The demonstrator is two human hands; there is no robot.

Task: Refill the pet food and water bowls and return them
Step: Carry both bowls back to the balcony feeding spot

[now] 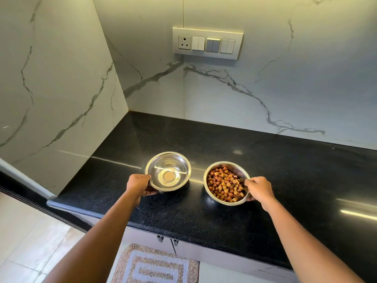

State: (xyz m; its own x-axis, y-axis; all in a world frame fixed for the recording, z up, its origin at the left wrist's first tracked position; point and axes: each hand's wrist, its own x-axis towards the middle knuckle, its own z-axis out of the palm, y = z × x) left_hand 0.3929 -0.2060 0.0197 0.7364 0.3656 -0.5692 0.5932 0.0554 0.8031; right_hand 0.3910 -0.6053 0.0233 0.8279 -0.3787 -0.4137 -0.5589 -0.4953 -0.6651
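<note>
On a black bench (224, 221), a steel water bowl (168, 171) is being grasped by the left hand (138, 185), a kibble-filled bowl (226, 183) by the right hand (259, 188).

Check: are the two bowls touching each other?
Apart. The head view shows a strip of black counter between the water bowl and the food bowl.

rug (155, 266) cut by bottom edge | left hand (138, 185) fingers under water bowl (168, 171) hidden
</note>
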